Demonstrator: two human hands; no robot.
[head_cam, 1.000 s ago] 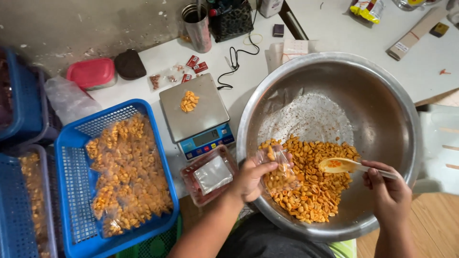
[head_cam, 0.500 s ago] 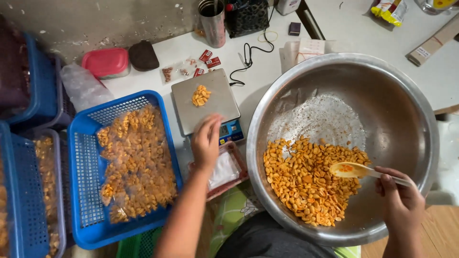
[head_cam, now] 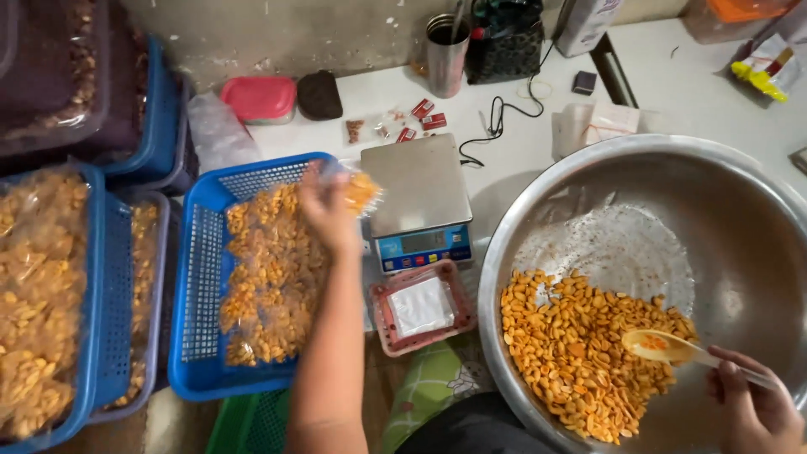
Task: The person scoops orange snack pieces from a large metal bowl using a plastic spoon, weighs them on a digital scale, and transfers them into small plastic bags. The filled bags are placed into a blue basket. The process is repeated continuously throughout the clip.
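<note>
My left hand (head_cam: 324,206) holds a small clear bag of orange snacks (head_cam: 360,192) over the right edge of a blue basket (head_cam: 195,252) filled with similar bags, just left of a grey digital scale (head_cam: 418,197) whose pan is bare. My right hand (head_cam: 752,403) grips a pale plastic spoon (head_cam: 664,346) inside a large steel bowl (head_cam: 756,210). The spoon's tip rests on a heap of orange snacks (head_cam: 576,361) in the bowl's lower left.
A pink tray of empty clear bags (head_cam: 422,307) lies below the scale. More blue baskets of bagged snacks (head_cam: 50,294) stand at the left. A metal cup (head_cam: 445,55), a pink lidded box (head_cam: 261,97), small red packets (head_cam: 424,118) and a black cable (head_cam: 496,118) lie on the white table.
My left hand went from the bowl to the scale, lifted the filled bag off its pan and carried it left to the blue basket. The right hand stayed in the bowl with the spoon.
</note>
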